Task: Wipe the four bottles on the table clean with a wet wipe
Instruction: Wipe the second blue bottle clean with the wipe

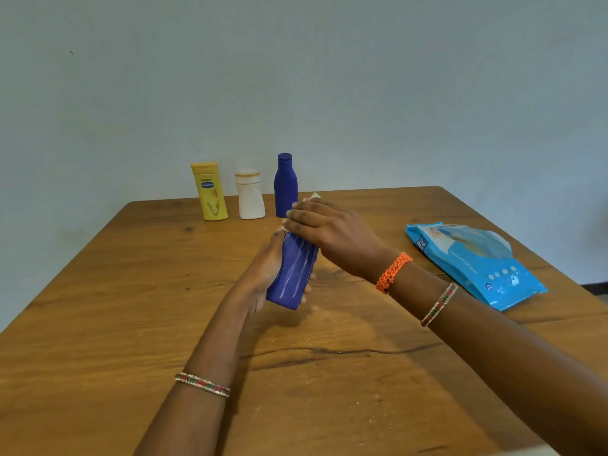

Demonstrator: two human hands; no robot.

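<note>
Pale blue-grey wall rises behind a wooden table (pixel 131 291) with dark grain streaks and a scatter of fine white specks near the middle. At the far edge three bottles stand upright in a row, close together but not touching: a yellow bottle (pixel 209 191) whose blue oval label reads "Vaseline", a white bottle (pixel 250 195) with an orange ring at its cap and no readable print, and a plain dark blue bottle (pixel 285 184) with no label showing.

A fourth blue bottle (pixel 292 274) is held above the table centre, tilted with its top leaning away from the camera, shiny wet streaks running down its side. The left hand (pixel 263 271) grips its lower body, fingers curled round the far side. The right hand (pixel 329 228) closes over the bottle's top, hiding the cap; a small white corner of the wet wipe (pixel 314 196) pokes out above its knuckles. This hand also covers the base of the standing blue bottle.

To the right lies a blue wipes pack (pixel 477 261), flat, its lettering too small and skewed to read. An orange braided band (pixel 393 272) circles the right wrist, and beaded bangles sit on both forearms.
</note>
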